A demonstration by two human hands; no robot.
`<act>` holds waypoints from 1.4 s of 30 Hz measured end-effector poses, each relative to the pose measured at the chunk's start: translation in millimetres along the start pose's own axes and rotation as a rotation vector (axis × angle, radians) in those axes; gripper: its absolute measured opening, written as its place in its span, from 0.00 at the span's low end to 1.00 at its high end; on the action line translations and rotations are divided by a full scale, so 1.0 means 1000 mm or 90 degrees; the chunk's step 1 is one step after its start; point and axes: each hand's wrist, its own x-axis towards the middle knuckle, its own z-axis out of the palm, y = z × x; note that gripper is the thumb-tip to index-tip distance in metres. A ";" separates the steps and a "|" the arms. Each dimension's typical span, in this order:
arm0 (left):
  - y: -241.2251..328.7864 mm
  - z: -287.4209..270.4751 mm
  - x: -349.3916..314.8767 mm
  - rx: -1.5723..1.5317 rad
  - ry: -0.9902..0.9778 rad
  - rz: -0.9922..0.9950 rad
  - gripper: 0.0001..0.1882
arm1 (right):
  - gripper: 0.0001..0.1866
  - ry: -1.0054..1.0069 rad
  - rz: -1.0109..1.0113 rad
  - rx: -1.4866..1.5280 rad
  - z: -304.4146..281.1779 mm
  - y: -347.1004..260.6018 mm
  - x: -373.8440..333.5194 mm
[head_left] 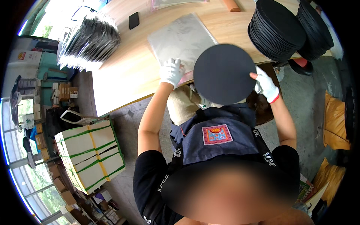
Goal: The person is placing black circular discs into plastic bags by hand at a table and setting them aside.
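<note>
Right hand (258,80) holding black disc (225,74), overlapping bench (129,77) edge, open room extending leftward; left hand (172,72) lying over clear sleeves (180,37), its grip indeterminable, disc hiding one corner

The black disc (225,74) obscures the near right corner of the clear sleeves (183,37). Its underside is concealed; finger contact there by the right hand (265,86) cannot be determined. The front disc stack (277,30) partly hides the rear stack (318,35). The upper edge cuts off the brown roll (232,5). Shelf items (103,198), lower left, are too small to identify. The face (225,191) is blurred.
</note>
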 end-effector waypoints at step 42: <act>0.089 0.102 -0.119 -1.046 -0.157 -0.301 0.09 | 0.15 0.050 0.007 0.640 0.088 0.131 0.062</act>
